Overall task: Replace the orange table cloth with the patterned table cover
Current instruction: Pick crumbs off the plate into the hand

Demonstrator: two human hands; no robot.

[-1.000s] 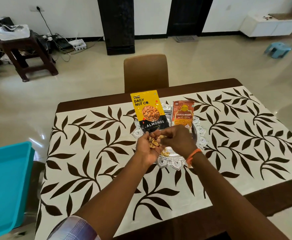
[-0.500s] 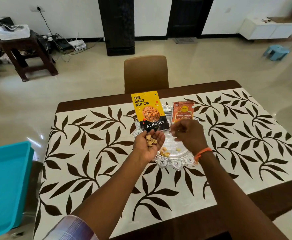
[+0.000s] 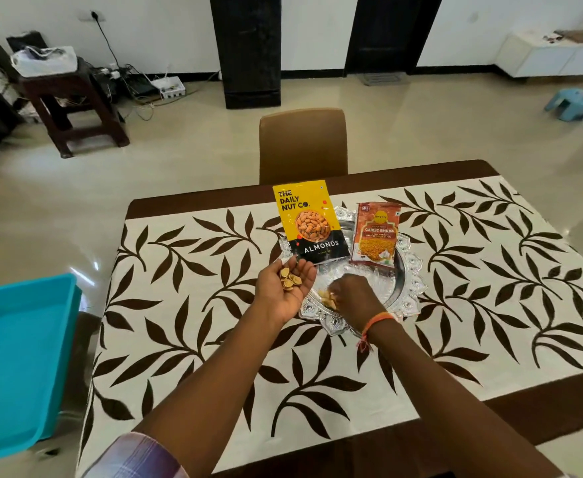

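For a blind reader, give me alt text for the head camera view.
A left hand cups nut shells while the right hand reaches into a silver tray holding two snack packets, on a leaf-patterned table cover.

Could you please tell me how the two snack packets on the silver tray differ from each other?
The almonds packet is yellow over black and looks larger; the garlic bhujia packet is orange-red and looks narrower. The almonds packet sits left, nearer the left hand; the bhujia packet sits right. Both rest on the silver tray, labels facing the camera.

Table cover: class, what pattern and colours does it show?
Dark brown leafy sprigs on a cream ground, seen on the table cover in the head view.
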